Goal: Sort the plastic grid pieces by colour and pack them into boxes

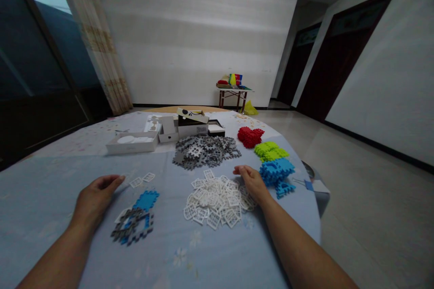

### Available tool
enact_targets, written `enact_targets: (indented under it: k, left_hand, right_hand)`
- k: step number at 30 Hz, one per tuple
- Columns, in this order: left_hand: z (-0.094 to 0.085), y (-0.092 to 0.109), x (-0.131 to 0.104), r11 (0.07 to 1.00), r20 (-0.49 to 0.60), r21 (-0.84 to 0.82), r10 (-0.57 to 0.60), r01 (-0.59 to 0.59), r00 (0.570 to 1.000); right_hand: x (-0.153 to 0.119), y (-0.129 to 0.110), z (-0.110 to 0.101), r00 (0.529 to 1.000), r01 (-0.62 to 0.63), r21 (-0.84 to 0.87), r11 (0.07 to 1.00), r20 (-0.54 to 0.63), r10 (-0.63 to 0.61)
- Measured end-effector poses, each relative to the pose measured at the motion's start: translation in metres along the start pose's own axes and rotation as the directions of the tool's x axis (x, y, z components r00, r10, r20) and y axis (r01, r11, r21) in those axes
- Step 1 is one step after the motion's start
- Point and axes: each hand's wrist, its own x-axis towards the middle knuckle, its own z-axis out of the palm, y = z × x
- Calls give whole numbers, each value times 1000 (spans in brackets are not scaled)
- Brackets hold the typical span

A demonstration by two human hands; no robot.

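Head camera view, looking forward and down across a round tabletop (50, 198) covered in a pale blue cloth, inside a bare room with white walls and dark doorways. At the far side of the tabletop sit open white boxes (134, 142), pushed back so the near surface stays free for sorting. In front of them, interlocking plastic tiles lie grouped by colour, each kind in its own heap: a grey pile (205, 151) in the middle, then a red pile (250, 136), a green pile (271, 150) and a blue pile (278, 174) lined along the right edge. Nearest the person is a spread of white lattice pieces (217, 201), within easy reach of both arms. The right hand (252, 183) rests on the far right edge of that white spread, fingers curled downward among the pieces; whether it pinches one cannot be seen. The left hand (98, 194) lies flat and loosely open on the cloth, holding nothing, just beside a small partly joined cluster of blue and grey tiles (135, 219) at its inner side. Two loose white lattice pieces (142, 179) lie just past its fingertips.
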Motion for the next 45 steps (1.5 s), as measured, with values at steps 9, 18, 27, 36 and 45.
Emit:
enact_targets:
  k: [9, 18, 27, 36, 45]
  left_hand:
    - [3, 1, 2, 991, 15, -127, 35, -33, 999]
    - [22, 62, -38, 959, 229, -248, 197, -139, 953]
    - [29, 73, -37, 956, 299, -236, 240, -172, 923]
    - [7, 7, 10, 951, 174, 182, 219, -250, 960]
    - [24, -12, 15, 887, 227, 303, 287, -348, 931]
  right_hand:
    - [-12, -3, 12, 987, -126, 163, 979, 117, 107]
    - [-5, -3, 4, 998, 55, -36, 998, 21, -54]
    - [-4, 1, 2, 997, 73, -91, 993, 33, -71]
    - [-4, 3, 3, 997, 69, -140, 988, 52, -62]
    - [-5, 4, 2, 996, 56, -146, 988, 72, -46]
